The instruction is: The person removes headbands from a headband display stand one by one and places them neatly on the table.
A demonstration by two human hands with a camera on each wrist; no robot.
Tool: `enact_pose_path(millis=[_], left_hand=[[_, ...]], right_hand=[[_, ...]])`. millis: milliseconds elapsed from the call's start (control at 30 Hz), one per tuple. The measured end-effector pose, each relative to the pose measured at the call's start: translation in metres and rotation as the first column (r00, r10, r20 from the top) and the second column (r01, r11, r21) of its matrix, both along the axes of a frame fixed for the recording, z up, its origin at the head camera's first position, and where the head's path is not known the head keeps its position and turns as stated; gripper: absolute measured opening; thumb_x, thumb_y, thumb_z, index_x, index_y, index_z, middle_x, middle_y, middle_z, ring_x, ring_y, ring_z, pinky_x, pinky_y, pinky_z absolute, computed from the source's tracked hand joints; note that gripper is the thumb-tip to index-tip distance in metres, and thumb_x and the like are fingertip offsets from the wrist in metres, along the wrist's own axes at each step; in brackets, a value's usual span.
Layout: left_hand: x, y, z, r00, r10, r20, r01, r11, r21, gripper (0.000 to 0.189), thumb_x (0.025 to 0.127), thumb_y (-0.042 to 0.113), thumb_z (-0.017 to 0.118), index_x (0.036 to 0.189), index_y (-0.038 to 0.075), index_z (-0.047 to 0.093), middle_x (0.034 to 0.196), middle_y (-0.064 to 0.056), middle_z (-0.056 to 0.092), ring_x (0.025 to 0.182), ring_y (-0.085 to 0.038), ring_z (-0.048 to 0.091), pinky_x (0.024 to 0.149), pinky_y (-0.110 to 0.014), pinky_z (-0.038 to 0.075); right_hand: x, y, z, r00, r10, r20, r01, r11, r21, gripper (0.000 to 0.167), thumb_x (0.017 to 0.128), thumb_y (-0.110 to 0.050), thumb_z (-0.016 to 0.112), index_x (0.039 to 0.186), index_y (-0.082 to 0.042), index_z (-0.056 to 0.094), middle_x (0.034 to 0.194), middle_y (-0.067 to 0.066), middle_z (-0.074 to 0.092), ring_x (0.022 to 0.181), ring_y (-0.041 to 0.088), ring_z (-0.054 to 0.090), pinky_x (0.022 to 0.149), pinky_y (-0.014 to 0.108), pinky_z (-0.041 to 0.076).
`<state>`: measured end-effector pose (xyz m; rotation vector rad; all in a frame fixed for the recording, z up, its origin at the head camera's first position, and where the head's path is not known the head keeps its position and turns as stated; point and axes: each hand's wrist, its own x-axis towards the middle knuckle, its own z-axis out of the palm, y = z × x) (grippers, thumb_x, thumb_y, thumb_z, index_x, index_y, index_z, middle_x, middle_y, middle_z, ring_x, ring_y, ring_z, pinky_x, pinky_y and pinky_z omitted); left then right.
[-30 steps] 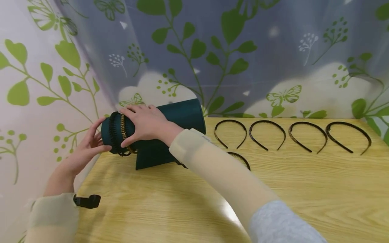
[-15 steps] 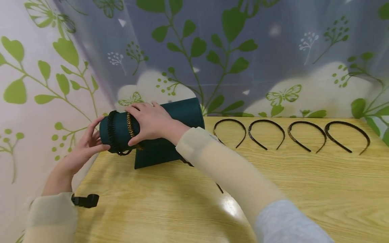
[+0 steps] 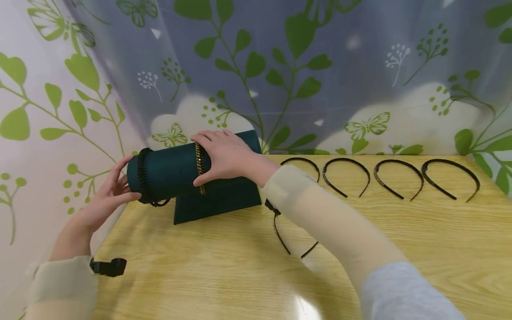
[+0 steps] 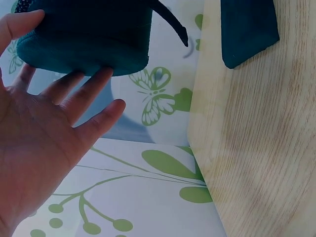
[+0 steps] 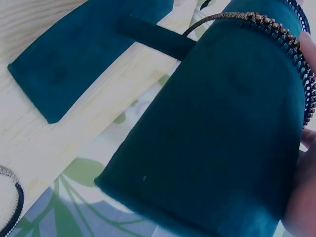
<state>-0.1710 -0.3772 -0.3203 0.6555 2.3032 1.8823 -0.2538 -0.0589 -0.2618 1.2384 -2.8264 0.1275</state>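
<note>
A dark teal headband stand point(image 3: 172, 171), a padded horizontal roll on a flat base point(image 3: 220, 202), stands at the table's left end. My right hand point(image 3: 232, 153) spans the roll from above, thumb in front, holding a gold-beaded headband point(image 3: 199, 162) by its edge at mid-roll. In the right wrist view this headband point(image 5: 269, 22) arches across the roll, one arm hanging below. Another headband, black and toothed point(image 3: 142, 173), sits near the roll's left end. There my left hand point(image 3: 100, 206) steadies the roll, its fairly straight fingers point(image 4: 94, 89) touching the end in the left wrist view.
Several dark headbands point(image 3: 347, 159) lie in a row along the back of the wooden table point(image 3: 192, 271). One more headband point(image 3: 281, 235) lies nearer, partly behind my right sleeve point(image 3: 320, 209). A leaf-patterned curtain point(image 3: 352, 89) hangs behind and at the left.
My right hand has slid the gold-beaded headband rightward along the roll, away from the black one. My left hand stays at the roll's end. More of the nearer headband on the table now shows.
</note>
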Motion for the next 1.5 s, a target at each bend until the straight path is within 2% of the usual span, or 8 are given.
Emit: enact_pose_path(millis=[167,433,767,967,1100,1233,1333,1500], left_hand=[[0.001,0.0,-0.001,1.0,0.003,0.0,-0.003,1.0,0.003,0.085,0.094,-0.016,0.047,0.155,0.03,0.012,0.131,0.008,0.051,0.111,-0.006,0.057,0.084,-0.02,0.047],[0.001,-0.001,-0.001,1.0,0.012,0.002,-0.012,1.0,-0.007,0.085,0.094,-0.016,0.047,0.155,0.03,0.011,0.132,0.008,0.049,0.112,-0.005,0.056,0.084,-0.019,0.047],[-0.001,0.0,0.0,1.0,-0.007,-0.01,0.007,1.0,-0.004,0.085,0.094,-0.017,0.047,0.156,0.03,0.011,0.132,0.007,0.049,0.112,-0.006,0.056,0.084,-0.02,0.047],[0.0,-0.001,0.0,1.0,-0.003,-0.004,0.003,1.0,-0.006,0.085,0.094,-0.016,0.047,0.156,0.03,0.01,0.133,0.008,0.048,0.113,-0.005,0.056,0.085,-0.019,0.047],[0.001,0.0,0.0,1.0,-0.005,-0.003,0.005,1.0,-0.006,0.085,0.094,-0.015,0.047,0.156,0.03,0.01,0.134,0.008,0.047,0.113,-0.005,0.055,0.085,-0.019,0.046],[0.001,0.0,-0.001,1.0,-0.009,-0.006,0.009,1.0,0.005,0.085,0.094,-0.017,0.046,0.156,0.03,0.011,0.135,0.007,0.047,0.114,-0.005,0.055,0.085,-0.019,0.047],[0.001,-0.001,-0.001,1.0,-0.006,-0.007,0.006,1.0,0.01,0.085,0.093,-0.018,0.046,0.156,0.029,0.011,0.134,0.007,0.047,0.114,-0.005,0.055,0.085,-0.019,0.047],[0.001,0.0,0.0,1.0,-0.001,-0.001,0.001,1.0,-0.004,0.085,0.094,-0.016,0.047,0.156,0.03,0.01,0.135,0.009,0.046,0.113,-0.004,0.055,0.084,-0.019,0.047]], right_hand=[[-0.002,0.014,0.0,0.999,-0.009,0.042,0.01,1.0,-0.026,0.108,0.074,-0.08,0.057,0.156,-0.024,0.015,0.16,-0.002,0.017,0.144,0.018,0.019,0.116,0.043,0.008],[-0.006,0.043,0.005,0.994,0.033,0.108,-0.022,0.995,-0.1,0.105,0.076,-0.073,0.063,0.156,-0.022,0.018,0.158,0.0,0.023,0.144,0.02,0.022,0.115,0.045,0.008],[-0.011,0.07,0.003,0.992,0.09,0.085,-0.075,0.984,-0.164,0.103,0.075,-0.066,0.071,0.154,-0.021,0.024,0.156,0.002,0.028,0.143,0.021,0.024,0.114,0.042,0.016],[-0.014,0.085,0.006,0.983,0.123,0.14,-0.093,0.975,-0.204,0.104,0.074,-0.06,0.076,0.154,-0.017,0.025,0.155,0.002,0.028,0.142,0.02,0.025,0.111,0.041,0.023],[-0.015,0.097,0.009,0.978,0.101,0.184,-0.066,0.98,-0.186,0.104,0.074,-0.057,0.078,0.155,-0.019,0.023,0.157,0.002,0.023,0.143,0.021,0.023,0.11,0.043,0.025],[-0.017,0.109,0.008,0.974,0.064,0.216,-0.031,0.988,-0.154,0.104,0.076,-0.055,0.077,0.156,-0.024,0.018,0.16,0.001,0.015,0.145,0.021,0.016,0.111,0.048,0.024],[-0.018,0.114,0.004,0.971,0.058,0.231,-0.017,0.984,-0.175,0.103,0.078,-0.058,0.074,0.157,-0.026,0.015,0.161,-0.001,0.012,0.146,0.021,0.014,0.11,0.049,0.024],[-0.019,0.117,-0.007,0.981,0.067,0.184,-0.022,0.971,-0.24,0.104,0.079,-0.066,0.067,0.157,-0.025,0.013,0.161,-0.001,0.011,0.145,0.023,0.016,0.11,0.05,0.025]])
